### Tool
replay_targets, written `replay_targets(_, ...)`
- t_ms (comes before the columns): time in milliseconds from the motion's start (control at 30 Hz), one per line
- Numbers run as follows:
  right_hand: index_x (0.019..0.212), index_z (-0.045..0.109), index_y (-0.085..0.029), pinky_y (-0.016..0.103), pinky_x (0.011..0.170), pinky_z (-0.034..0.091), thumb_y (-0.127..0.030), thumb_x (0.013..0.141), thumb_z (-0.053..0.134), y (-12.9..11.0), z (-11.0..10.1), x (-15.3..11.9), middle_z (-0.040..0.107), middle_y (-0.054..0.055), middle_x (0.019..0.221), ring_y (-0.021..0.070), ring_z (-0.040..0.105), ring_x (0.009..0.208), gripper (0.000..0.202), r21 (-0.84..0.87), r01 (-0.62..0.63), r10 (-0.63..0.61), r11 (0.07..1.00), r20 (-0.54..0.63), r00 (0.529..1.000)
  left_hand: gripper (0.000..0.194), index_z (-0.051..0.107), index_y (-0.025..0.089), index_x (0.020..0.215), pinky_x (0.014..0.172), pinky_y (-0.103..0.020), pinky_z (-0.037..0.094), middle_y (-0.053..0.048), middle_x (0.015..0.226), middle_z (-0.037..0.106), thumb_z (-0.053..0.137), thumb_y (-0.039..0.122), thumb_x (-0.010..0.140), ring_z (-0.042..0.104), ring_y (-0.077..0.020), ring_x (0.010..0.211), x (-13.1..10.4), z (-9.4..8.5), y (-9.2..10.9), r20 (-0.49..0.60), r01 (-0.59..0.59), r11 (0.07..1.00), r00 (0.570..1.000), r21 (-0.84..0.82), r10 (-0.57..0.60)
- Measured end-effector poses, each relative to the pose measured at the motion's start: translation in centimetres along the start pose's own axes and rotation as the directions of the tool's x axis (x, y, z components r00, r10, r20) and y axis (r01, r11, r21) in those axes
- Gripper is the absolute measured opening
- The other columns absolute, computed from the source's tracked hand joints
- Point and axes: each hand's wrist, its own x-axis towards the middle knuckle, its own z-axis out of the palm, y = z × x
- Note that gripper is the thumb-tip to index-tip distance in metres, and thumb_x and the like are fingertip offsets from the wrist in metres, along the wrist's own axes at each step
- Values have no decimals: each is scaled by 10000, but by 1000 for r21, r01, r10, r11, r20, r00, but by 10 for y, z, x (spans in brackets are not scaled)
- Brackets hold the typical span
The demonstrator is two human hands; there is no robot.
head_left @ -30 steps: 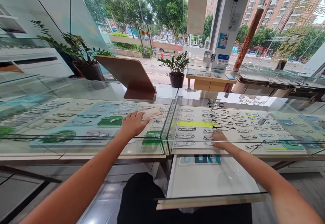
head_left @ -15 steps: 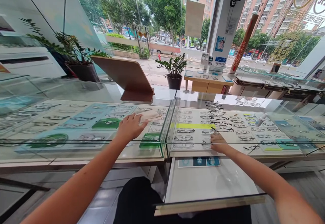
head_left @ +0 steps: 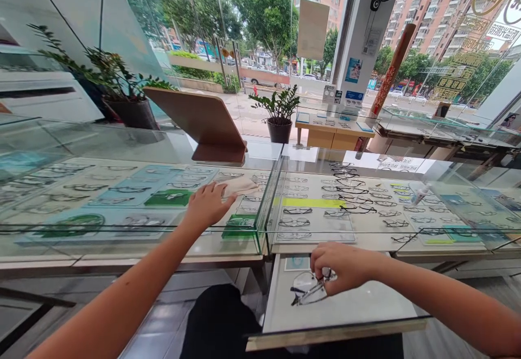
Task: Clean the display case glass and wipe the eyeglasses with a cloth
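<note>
My right hand [head_left: 340, 266] is over the open drawer [head_left: 277, 315], its fingers closed on a pair of eyeglasses [head_left: 307, 288] with thin frames and dark arm tips. Up on the glass counter, my left hand [head_left: 209, 204] lies with its fingers spread, touching a pale cloth [head_left: 240, 186]. Through the glass beneath it, a green case [head_left: 171, 197] and rows of glasses show. Several frames [head_left: 353, 189] are lined up in a column on the right counter.
A brown mirror stand [head_left: 199, 114] sits on the left counter. Behind it are potted plants [head_left: 279, 114]. A small bottle [head_left: 420, 193] stands on the right counter. The drawer's front edge [head_left: 337, 333] juts out near my lap.
My right hand has moved from the counter's near edge down over the drawer and now shows holding the eyeglasses. My left hand has stayed in place.
</note>
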Motion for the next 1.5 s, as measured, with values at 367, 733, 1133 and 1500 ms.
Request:
replay_targets(367,916,740,-152,393,917,444,-209,877,689,50,-101,36,724,118,1143,270,612,1047,86,-364,-450,329,815,-348,878,692,597,113,1449,1175,-575,425,-227,1548,562,319,553,992,508,-419,1431,0,4,-1,-55,-42,999,998,-4,42)
replay_targets(733,1004,746,-162,405,992,433,-277,895,691,77,-86,52,699,133,1173,295,605,1118,168,-376,-512,364,772,-399,842,666,613,130,1437,1160,-569,445,-206,1550,570,347,535,981,518,-399,1432,-4,1,4,-54,-21,1000,998,-3,21)
replay_targets(1133,1415,605,-100,543,1163,389,-341,891,695,71,-76,42,577,218,1472,381,512,1349,585,-332,-515,361,790,-428,829,686,577,135,1478,1189,-569,409,-197,1589,529,349,551,982,480,-407,1465,-7,-6,5,-6,10,1000,1000,-10,-10)
replay_targets(1500,1303,647,-183,437,932,605,-413,1003,668,49,39,11,675,99,1299,237,688,1094,378,-169,-288,274,942,-101,956,664,600,120,1440,1177,-560,433,-214,1545,570,363,530,976,508,-406,1438,-9,-4,-2,-40,-24,1000,999,-6,23)
